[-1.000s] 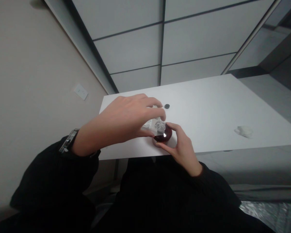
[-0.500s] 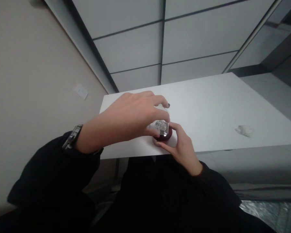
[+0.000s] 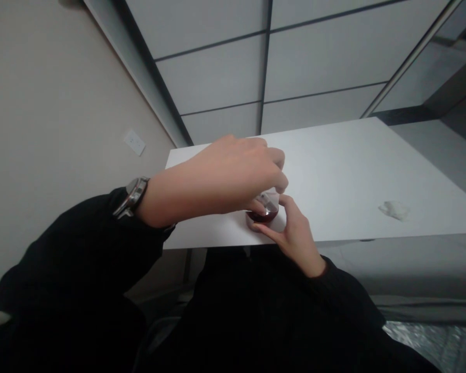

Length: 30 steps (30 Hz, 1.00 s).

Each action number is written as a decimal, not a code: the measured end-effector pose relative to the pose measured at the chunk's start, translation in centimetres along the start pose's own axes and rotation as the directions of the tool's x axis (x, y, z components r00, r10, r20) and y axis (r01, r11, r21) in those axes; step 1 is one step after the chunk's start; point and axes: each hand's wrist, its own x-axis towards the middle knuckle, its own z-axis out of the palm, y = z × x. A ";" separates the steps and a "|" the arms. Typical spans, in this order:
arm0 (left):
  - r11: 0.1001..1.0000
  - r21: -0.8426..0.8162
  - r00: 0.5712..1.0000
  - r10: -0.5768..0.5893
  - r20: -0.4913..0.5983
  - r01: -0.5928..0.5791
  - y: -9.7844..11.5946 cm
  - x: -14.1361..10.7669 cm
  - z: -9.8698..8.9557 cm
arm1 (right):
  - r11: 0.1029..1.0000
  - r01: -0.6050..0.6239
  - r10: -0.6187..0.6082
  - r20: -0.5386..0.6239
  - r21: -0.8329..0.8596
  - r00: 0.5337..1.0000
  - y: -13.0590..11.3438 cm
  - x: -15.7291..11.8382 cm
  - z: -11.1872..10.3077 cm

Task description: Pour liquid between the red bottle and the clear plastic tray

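"Counter [image 3: 345, 176] in front of you: what are you working on there?"

"You're keeping a small round vessel [image 3: 268, 217] near the front edge, left of the middle. It's showing dark red, with a paler wall at its lower left."

"And how are your hands doing?"

"Your right hand [image 3: 298, 230] is gripping the vessel from the right, thumb running along the near side and a finger reaching round the far side. Your left hand [image 3: 252, 171] is arching over from the left, fingers curling, and it's pinching a clear piece [image 3: 272, 199] just above the red."

"Is that piece touching the vessel?"

"I can't tell; your left hand is covering most of it, and its outline is blurring."

"What else is lying about?"

"A crumpled white scrap [image 3: 394, 210] is lying well apart, toward the right end. You're wearing a watch [image 3: 132, 198] on your left wrist, just beyond the black sleeve [image 3: 73, 243]."

"And behind all that?"

"Pale panels [image 3: 225, 67] with dark strips are standing past the far edge, and a white outlet plate [image 3: 134, 142] is sitting on the wall [image 3: 54, 129] to your left."
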 end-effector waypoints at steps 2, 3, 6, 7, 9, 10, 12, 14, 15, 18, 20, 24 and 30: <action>1.000 -0.013 1.000 0.011 -0.002 -0.011 -0.1 0.2 -0.1 | 1.000 -0.015 0.015 0.004 -0.005 1.000 0.0 0.0 0.0; 1.000 -0.009 1.000 0.017 0.000 -0.017 -0.1 0.2 -0.2 | 1.000 -0.021 0.021 0.005 -0.009 1.000 -0.1 0.0 0.0; 0.999 0.021 0.999 0.045 0.004 -0.045 -0.2 0.3 -0.3 | 0.999 -0.017 0.017 0.004 -0.034 1.000 -0.1 0.0 0.0; 0.998 0.030 0.998 0.056 0.002 -0.056 -0.2 0.3 -0.3 | 0.999 -0.012 0.012 0.002 -0.045 1.000 -0.1 0.0 0.0; 0.997 0.038 0.997 0.071 0.007 -0.071 -0.2 0.3 -0.4 | 0.998 -0.003 0.003 -0.001 -0.068 1.000 0.0 -0.1 0.0; 0.997 0.035 0.997 0.073 0.011 -0.074 -0.2 0.3 -0.4 | 0.997 -0.001 0.001 0.000 -0.079 1.000 0.1 -0.1 0.0; 0.997 0.020 0.997 0.078 0.015 -0.078 -0.2 0.2 -0.5 | 0.995 0.004 -0.004 0.003 -0.101 1.000 0.3 -0.2 0.0; 0.996 0.008 0.996 0.090 0.010 -0.090 -0.3 0.0 -0.5 | 0.992 0.010 -0.010 0.002 -0.123 1.000 0.5 -0.3 0.1; 0.995 0.007 0.995 0.097 0.008 -0.097 -0.4 -0.1 -0.5 | 0.991 0.009 -0.010 -0.003 -0.135 1.000 0.6 -0.3 0.2; 0.993 0.022 0.993 0.115 0.016 -0.116 -0.5 -0.3 -0.6 | 0.985 0.008 -0.010 -0.012 -0.174 1.000 0.7 -0.4 0.3; 0.992 0.034 0.992 0.124 0.031 -0.125 -0.7 -0.4 -0.7 | 0.980 0.004 -0.007 -0.014 -0.201 1.000 0.6 -0.4 0.3; 0.986 0.033 0.986 0.166 0.007 -0.166 -1.0 -0.2 -0.8 | 0.970 -0.015 0.015 -0.004 -0.243 1.000 0.5 -0.4 0.2; 0.973 0.034 0.973 0.229 -0.027 -0.228 -1.5 0.2 -0.7 | 0.971 -0.050 0.051 -0.001 -0.234 0.999 0.4 -0.3 0.1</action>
